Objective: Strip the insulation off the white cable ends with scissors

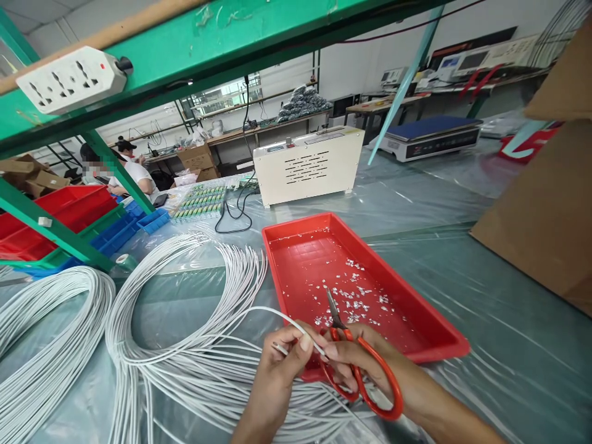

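In the head view my left hand (283, 364) is closed on a white cable (268, 312), pinching it near its end between thumb and fingers. The cable runs back to a big coil of white cables (139, 296) on the left. My right hand (365, 354) grips scissors with orange handles (382, 376), their blades pointing up and away. The right thumb and fingertips also meet at the cable's end, touching it. Both hands are over the near edge of a red tray (300, 259), which has many small white and silvery scraps (356, 296) scattered inside.
A second cable coil (55, 345) lies at far left. Behind the tray stand a cream metal box (309, 163) and a weighing scale (428, 139). A green shelf beam (185, 49) with a power strip (71, 80) crosses above. A cardboard box (546, 203) stands right; people sit far left.
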Demonstrator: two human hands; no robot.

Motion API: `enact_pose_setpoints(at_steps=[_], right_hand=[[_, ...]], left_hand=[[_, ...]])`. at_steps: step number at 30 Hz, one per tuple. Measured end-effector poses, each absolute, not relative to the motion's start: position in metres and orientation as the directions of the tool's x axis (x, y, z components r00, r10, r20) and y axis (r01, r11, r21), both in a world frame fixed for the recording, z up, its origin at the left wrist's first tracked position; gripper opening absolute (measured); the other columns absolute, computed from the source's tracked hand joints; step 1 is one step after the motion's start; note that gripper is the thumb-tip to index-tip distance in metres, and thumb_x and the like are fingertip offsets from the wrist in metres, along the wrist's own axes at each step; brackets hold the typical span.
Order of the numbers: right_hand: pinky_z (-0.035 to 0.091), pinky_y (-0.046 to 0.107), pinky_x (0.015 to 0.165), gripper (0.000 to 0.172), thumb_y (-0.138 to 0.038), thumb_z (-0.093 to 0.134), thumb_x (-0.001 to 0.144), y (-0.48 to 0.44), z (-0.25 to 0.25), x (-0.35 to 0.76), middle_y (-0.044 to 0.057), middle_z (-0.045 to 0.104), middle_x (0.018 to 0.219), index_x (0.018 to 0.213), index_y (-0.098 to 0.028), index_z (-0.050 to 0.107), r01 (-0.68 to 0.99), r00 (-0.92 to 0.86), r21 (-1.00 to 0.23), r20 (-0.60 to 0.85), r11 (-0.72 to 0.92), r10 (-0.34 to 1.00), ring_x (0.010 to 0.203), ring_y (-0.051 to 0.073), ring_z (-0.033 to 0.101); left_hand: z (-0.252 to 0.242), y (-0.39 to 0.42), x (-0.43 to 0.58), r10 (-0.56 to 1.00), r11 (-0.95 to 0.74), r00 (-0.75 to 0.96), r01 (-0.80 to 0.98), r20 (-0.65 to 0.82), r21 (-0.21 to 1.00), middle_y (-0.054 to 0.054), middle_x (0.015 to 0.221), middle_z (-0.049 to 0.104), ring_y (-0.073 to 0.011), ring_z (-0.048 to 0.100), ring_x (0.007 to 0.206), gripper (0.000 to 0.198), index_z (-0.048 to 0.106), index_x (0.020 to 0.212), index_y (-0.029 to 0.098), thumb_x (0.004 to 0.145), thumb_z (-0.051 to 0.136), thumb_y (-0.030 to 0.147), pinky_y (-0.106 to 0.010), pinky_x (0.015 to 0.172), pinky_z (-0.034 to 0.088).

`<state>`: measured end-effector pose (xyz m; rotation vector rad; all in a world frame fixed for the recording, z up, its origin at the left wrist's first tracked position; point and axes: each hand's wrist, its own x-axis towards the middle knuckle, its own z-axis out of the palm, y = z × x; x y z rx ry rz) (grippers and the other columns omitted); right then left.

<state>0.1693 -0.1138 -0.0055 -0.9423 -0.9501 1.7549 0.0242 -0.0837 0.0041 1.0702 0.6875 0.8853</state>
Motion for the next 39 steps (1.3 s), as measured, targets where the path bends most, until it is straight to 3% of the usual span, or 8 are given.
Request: enact_pose_setpoints(at_steps=[5, 10, 15, 19, 22, 28, 33, 39], right_hand=[[0.032, 0.023, 0.049, 0.037, -0.038, 0.060, 0.073, -0.113, -0.004, 0.165, -0.004, 0.043, 0.041, 0.047, -0.016, 0.046, -0.417, -0.367, -0.843, -0.186, -0.340, 0.912, 0.045, 0.009, 0.043], [0.035, 0.023, 0.052, 0.036, -0.039, 0.064, 0.071, -0.114, 0.001, 0.167, -0.004, 0.044, 0.041, 0.048, -0.016, 0.047, -0.464, -0.282, -0.822, -0.214, -0.329, 0.935, 0.048, 0.010, 0.045], [0.034, 0.022, 0.052, 0.037, -0.033, 0.059, 0.077, -0.117, -0.006, 0.167, -0.005, 0.043, 0.041, 0.047, -0.015, 0.047, -0.538, -0.317, -0.774, -0.183, -0.335, 0.931, 0.043, 0.007, 0.041], [0.035, 0.022, 0.052, 0.038, -0.035, 0.060, 0.076, -0.118, -0.009, 0.163, -0.006, 0.042, 0.040, 0.047, -0.015, 0.046, -0.547, -0.295, -0.764, -0.206, -0.341, 0.933, 0.041, 0.006, 0.039], [0.034, 0.022, 0.051, 0.040, -0.042, 0.063, 0.071, -0.117, -0.006, 0.161, -0.005, 0.042, 0.039, 0.045, -0.016, 0.045, -0.466, -0.262, -0.823, -0.223, -0.325, 0.939, 0.042, 0.008, 0.039], [0.026, 0.021, 0.045, 0.034, -0.048, 0.065, 0.066, -0.119, 0.000, 0.163, -0.006, 0.040, 0.051, 0.065, -0.016, 0.052, -0.155, -0.102, -0.959, -0.222, -0.236, 0.970, 0.046, 0.008, 0.035], [0.027, 0.020, 0.047, 0.042, -0.055, 0.064, 0.063, -0.126, 0.001, 0.167, -0.004, 0.041, 0.056, 0.062, -0.016, 0.050, -0.010, -0.234, -0.990, -0.134, -0.140, 0.963, 0.052, 0.009, 0.034], [0.022, 0.018, 0.035, 0.056, -0.073, 0.045, 0.066, -0.134, -0.001, 0.169, -0.005, 0.040, 0.043, 0.057, -0.018, 0.043, 0.091, -0.364, -0.945, -0.324, -0.313, 0.873, 0.032, 0.004, 0.030]], left_hand=[[0.001, -0.083, 0.024, 0.859, 0.285, 0.501, -0.295, -0.106, 0.912, 0.005, 0.047, 0.038, -0.0042, 0.020, 0.041, 0.025, 0.070, 0.073, 0.014, 0.074, 0.062, 0.038, -0.019, 0.042, 0.016], [-0.002, -0.082, 0.025, 0.926, 0.196, 0.361, -0.219, -0.107, 0.956, 0.000, 0.052, 0.051, -0.0089, 0.041, 0.049, 0.026, 0.069, 0.069, 0.012, 0.072, 0.065, 0.038, -0.020, 0.048, 0.029], [-0.003, -0.078, 0.024, 0.871, 0.356, 0.444, -0.279, -0.209, 0.892, 0.007, 0.046, 0.040, -0.0024, 0.014, 0.039, 0.034, 0.068, 0.095, 0.014, 0.071, 0.065, 0.039, -0.020, 0.041, 0.010], [-0.005, -0.076, 0.024, 0.875, 0.386, 0.435, -0.366, -0.211, 0.847, 0.002, 0.062, 0.056, 0.0004, 0.015, 0.036, 0.030, 0.068, 0.084, 0.014, 0.065, 0.071, 0.037, -0.021, 0.040, 0.009], [-0.005, -0.076, 0.025, 0.901, 0.347, 0.387, -0.376, -0.195, 0.859, 0.001, 0.061, 0.058, 0.0002, 0.016, 0.036, 0.028, 0.063, 0.074, 0.012, 0.067, 0.070, 0.037, -0.021, 0.040, 0.008], [0.000, -0.079, 0.026, 0.964, 0.215, 0.229, -0.365, -0.136, 0.906, 0.011, 0.042, 0.030, -0.0021, 0.011, 0.037, 0.032, 0.051, 0.066, 0.014, 0.070, 0.066, 0.042, -0.019, 0.040, 0.011], [0.006, -0.079, 0.025, 0.980, 0.144, 0.177, -0.334, -0.089, 0.931, 0.010, 0.049, 0.035, -0.0023, 0.015, 0.038, 0.029, 0.046, 0.068, 0.016, 0.076, 0.060, 0.040, -0.019, 0.041, 0.013], [0.005, -0.078, 0.022, 0.984, 0.133, 0.152, -0.316, -0.088, 0.939, 0.011, 0.042, 0.034, -0.0021, 0.012, 0.036, 0.035, 0.040, 0.061, 0.017, 0.075, 0.060, 0.042, -0.019, 0.040, 0.012]])
